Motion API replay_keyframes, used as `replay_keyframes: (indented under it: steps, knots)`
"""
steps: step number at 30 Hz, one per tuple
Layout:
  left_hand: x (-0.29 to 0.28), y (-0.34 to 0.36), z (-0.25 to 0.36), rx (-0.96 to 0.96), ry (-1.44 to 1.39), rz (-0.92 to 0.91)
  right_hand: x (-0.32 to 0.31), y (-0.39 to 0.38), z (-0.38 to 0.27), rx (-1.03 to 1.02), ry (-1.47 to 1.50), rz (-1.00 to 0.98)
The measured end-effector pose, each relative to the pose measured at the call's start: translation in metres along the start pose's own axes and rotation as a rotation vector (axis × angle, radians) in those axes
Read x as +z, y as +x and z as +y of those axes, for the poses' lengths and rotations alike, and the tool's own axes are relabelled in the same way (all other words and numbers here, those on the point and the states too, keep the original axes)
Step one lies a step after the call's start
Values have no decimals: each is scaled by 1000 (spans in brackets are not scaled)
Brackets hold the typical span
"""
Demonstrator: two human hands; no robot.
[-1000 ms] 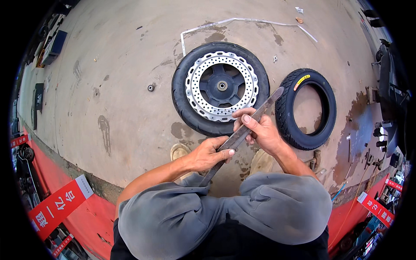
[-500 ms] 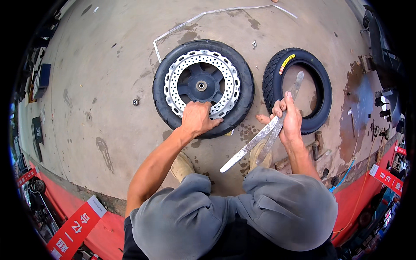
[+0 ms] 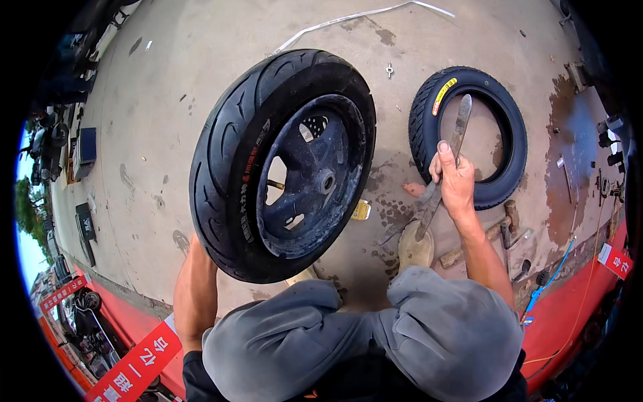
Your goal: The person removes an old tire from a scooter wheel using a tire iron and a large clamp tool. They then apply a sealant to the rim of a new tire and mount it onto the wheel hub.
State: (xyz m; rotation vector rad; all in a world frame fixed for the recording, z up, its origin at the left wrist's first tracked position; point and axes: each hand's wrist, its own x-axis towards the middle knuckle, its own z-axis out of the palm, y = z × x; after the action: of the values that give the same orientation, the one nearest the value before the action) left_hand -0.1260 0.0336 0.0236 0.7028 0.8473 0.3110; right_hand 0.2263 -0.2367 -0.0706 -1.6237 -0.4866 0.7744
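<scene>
A motorcycle wheel (image 3: 295,167) with a black tyre is tilted up in front of me, its dark, dusty rim and hub facing right. My left forearm (image 3: 196,288) runs up behind the tyre's lower left side; the hand itself is hidden there, holding the wheel. In my right hand (image 3: 457,181) are tyre levers (image 3: 461,124), the fingers closed round them and the thumb up. One flat metal lever points up and down through the grip; a second is blurred below it. Beyond this hand a second tyre (image 3: 512,157) with a yellow label lies on the floor.
A hammer (image 3: 512,216) and wooden pieces lie right of my shoe (image 3: 416,246). A yellow packet (image 3: 362,210) sits beside the wheel. Farther off are a small metal part (image 3: 390,70) and a white strip (image 3: 355,17). A wet patch (image 3: 569,147) stains the concrete at right.
The wheel has been lifted off the floor and turned over, so its disc side no longer shows. My left hand has gone behind it. The levers in my right hand have swung more upright.
</scene>
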Motion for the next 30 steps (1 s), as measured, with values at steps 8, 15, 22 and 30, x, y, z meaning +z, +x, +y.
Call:
replay_keyframes:
  steps: [8, 15, 22, 30]
  knots:
    - [-97, 17, -34, 111, -344, 168, 5, -11, -38, 39, -250, -173]
    - [-125, -7, -2, 370, 24, 157, 21, 0, -28, 45, -222, -171]
    - [-119, 20, 5, 507, 1368, 745, 37, -2, -64, -117, -291, -262]
    - [-208, 12, -107, 218, 1009, 806, 36, 2, -45, -176, -253, -271]
